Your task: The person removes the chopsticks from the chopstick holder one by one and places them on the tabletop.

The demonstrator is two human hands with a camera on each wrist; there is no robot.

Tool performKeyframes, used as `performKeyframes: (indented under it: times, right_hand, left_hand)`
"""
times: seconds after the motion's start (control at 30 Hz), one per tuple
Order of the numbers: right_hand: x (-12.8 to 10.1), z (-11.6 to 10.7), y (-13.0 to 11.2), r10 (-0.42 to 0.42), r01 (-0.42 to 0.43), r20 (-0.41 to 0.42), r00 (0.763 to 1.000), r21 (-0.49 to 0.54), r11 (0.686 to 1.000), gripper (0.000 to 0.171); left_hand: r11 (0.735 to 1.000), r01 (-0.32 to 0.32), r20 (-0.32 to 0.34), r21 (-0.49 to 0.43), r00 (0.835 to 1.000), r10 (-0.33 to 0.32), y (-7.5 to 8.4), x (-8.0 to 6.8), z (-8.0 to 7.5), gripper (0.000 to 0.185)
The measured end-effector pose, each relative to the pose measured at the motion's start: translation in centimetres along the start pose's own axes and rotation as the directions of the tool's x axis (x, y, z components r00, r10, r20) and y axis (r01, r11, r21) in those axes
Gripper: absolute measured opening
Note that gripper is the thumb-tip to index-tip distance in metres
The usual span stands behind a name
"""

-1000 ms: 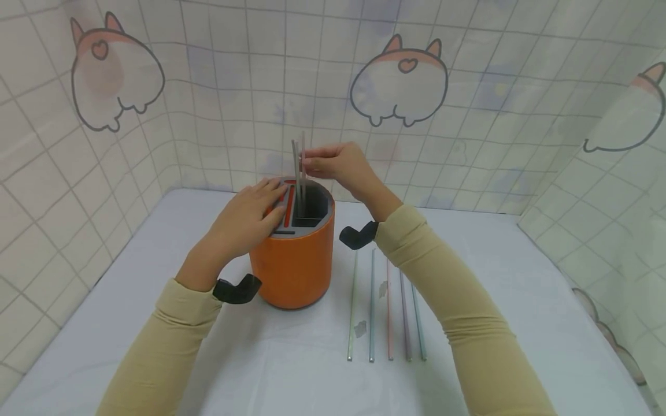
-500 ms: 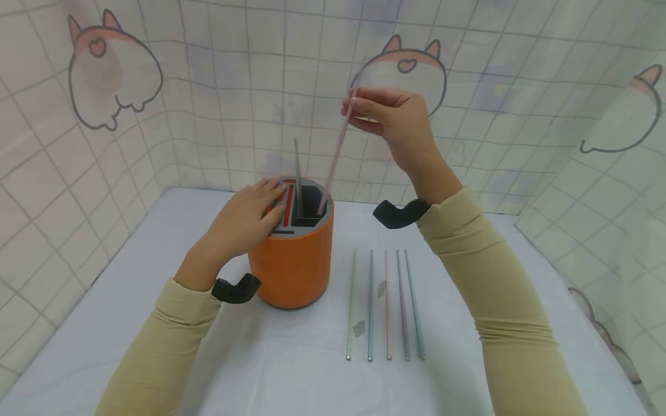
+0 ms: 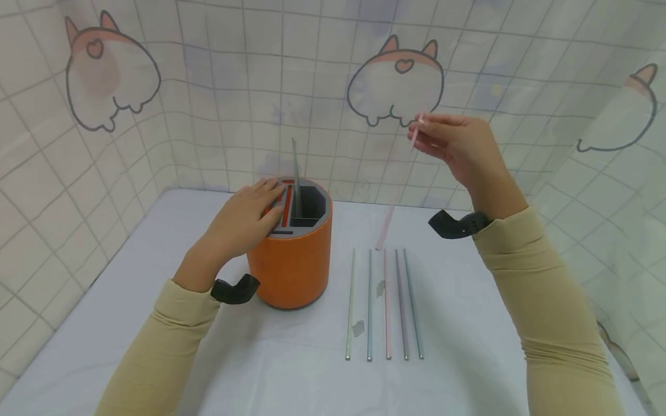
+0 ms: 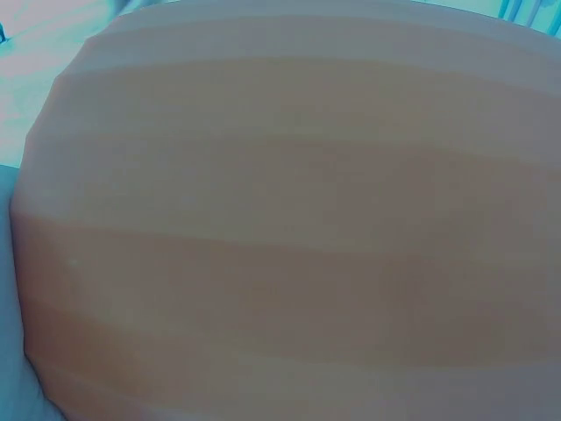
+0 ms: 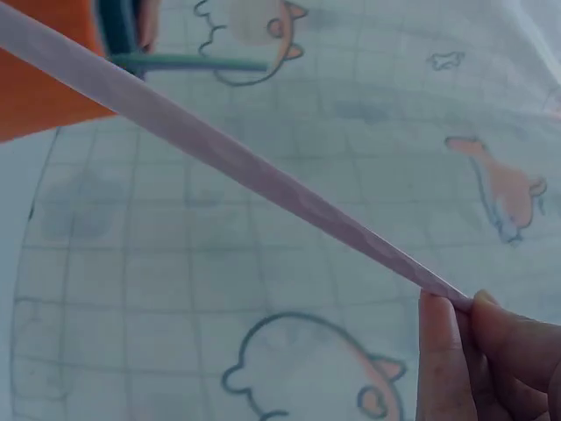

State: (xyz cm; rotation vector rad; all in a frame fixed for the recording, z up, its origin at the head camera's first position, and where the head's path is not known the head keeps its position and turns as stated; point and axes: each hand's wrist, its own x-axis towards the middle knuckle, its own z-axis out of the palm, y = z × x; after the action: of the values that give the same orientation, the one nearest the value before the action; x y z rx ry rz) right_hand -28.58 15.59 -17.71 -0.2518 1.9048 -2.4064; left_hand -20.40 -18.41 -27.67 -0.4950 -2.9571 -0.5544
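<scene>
"Right hand (image 3: 463, 144)?"
"I pinch the pink stick (image 5: 263, 178) near its upper end; it slants downward, apart from the orange holder (image 3: 291, 271)."
"Left hand (image 3: 239, 219)?"
"Mine rests on the holder's top, fingers extended. A greenish stick (image 3: 296, 167) stands inside; five sticks (image 3: 387, 312) lie side by side on the surface (image 3: 291, 370)."

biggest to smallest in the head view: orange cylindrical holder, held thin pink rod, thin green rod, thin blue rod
Orange cylindrical holder
Held thin pink rod
Thin green rod, thin blue rod: look alike, unranked
</scene>
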Motion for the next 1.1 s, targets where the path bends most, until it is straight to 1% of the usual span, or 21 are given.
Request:
performKeyframes:
  times: [0.07,0.13,0.23,0.33,0.47,0.5,0.63,0.73,0.87,1.0,1.1]
  right_hand:
    - [-0.1,-1.9,1.4,0.052,-0.051,0.006,0.999,-0.091,0.995,0.010]
    - [-0.2,-3.8,2.9,0.105,-0.101,0.012,0.994,-0.178,0.979,0.007]
    - [-0.5,-6.5,5.5,0.178,-0.163,0.025,0.984,-0.295,0.942,0.010]
    - [-0.6,-8.7,8.4,0.270,-0.240,0.029,0.963,-0.371,0.897,0.012]
    - [-0.5,-11.1,12.5,0.387,-0.349,0.018,0.922,-0.392,0.851,0.008]
    - [-0.6,-11.5,13.4,0.411,-0.373,0.014,0.912,-0.391,0.841,0.012]
    - [-0.9,-12.9,16.4,0.496,-0.467,-0.012,0.868,-0.357,0.809,0.040]
    - [-1.2,-13.5,17.9,0.531,-0.506,-0.031,0.847,-0.359,0.785,0.050]
    - [-1.5,-13.6,19.3,0.548,-0.523,-0.043,0.835,-0.368,0.768,0.047]
    - [-1.4,-13.6,20.2,0.551,-0.532,-0.060,0.832,-0.368,0.763,0.039]
    - [-1.4,-13.7,20.7,0.556,-0.542,-0.080,0.827,-0.374,0.753,0.036]
  left_hand:
    - [1.000,-0.001,-0.001,0.001,1.000,0.001,0.0,0.0,0.0,0.055]
    - [1.000,-0.001,-0.002,0.002,1.000,0.001,-0.1,0.0,0.1,0.055]
    - [1.000,0.004,0.002,0.004,1.000,-0.004,-0.1,0.0,0.2,0.056]
    - [1.000,0.013,0.002,0.004,1.000,-0.013,-0.2,0.0,0.1,0.056]
    - [1.000,0.025,0.001,0.007,1.000,-0.025,-0.4,0.0,0.0,0.056]
    - [1.000,0.025,0.001,0.009,1.000,-0.025,-0.5,0.0,0.0,0.056]
    - [1.000,0.025,0.005,0.007,1.000,-0.025,-0.5,0.0,0.0,0.056]
    - [1.000,0.024,0.009,0.003,1.000,-0.024,-0.5,-0.1,0.0,0.056]
    - [1.000,0.021,0.009,0.001,1.000,-0.021,-0.6,-0.1,0.1,0.056]
    - [1.000,0.017,0.004,-0.001,1.000,-0.017,-0.6,0.0,0.1,0.056]
    - [1.000,0.018,0.006,-0.003,1.000,-0.018,-0.6,0.0,0.1,0.056]
